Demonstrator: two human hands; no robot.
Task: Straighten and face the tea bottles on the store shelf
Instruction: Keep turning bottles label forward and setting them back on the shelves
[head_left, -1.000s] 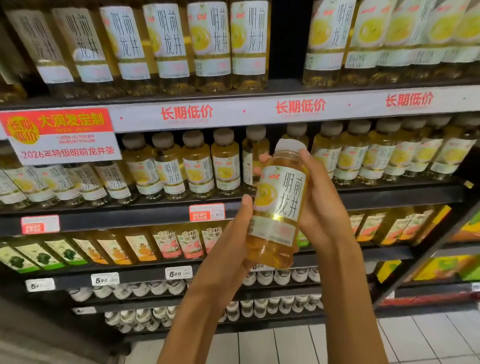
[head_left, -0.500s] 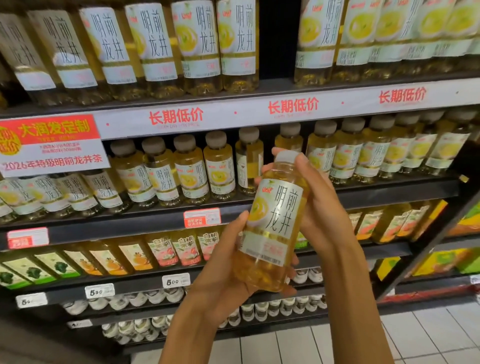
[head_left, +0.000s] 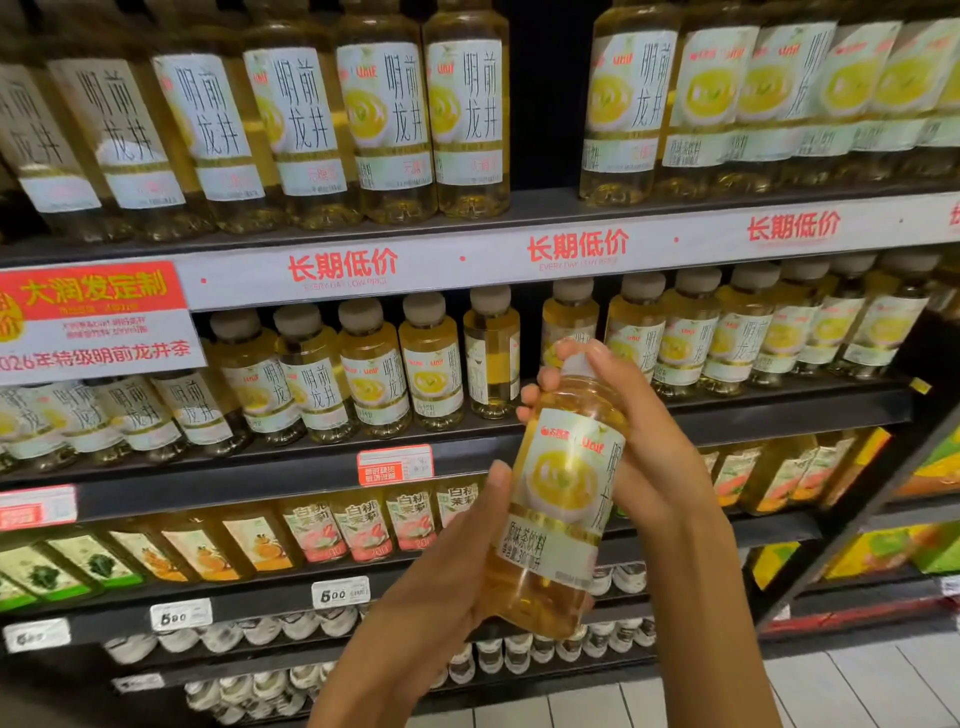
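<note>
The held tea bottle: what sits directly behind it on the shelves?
Behind the held tea bottle lies a gap in the middle shelf row. The hands and bottle cover the shelf edge and lower bottles there.

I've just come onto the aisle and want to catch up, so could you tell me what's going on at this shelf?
A person is holding one tea bottle out in front of the shelves with both bare hands: the left hand cups its lower part, and the right hand wraps the neck and cap. Its front label faces the camera. On the middle shelf, one bottle by the gap in the row stands with its label turned sideways, unlike its neighbours.
</note>
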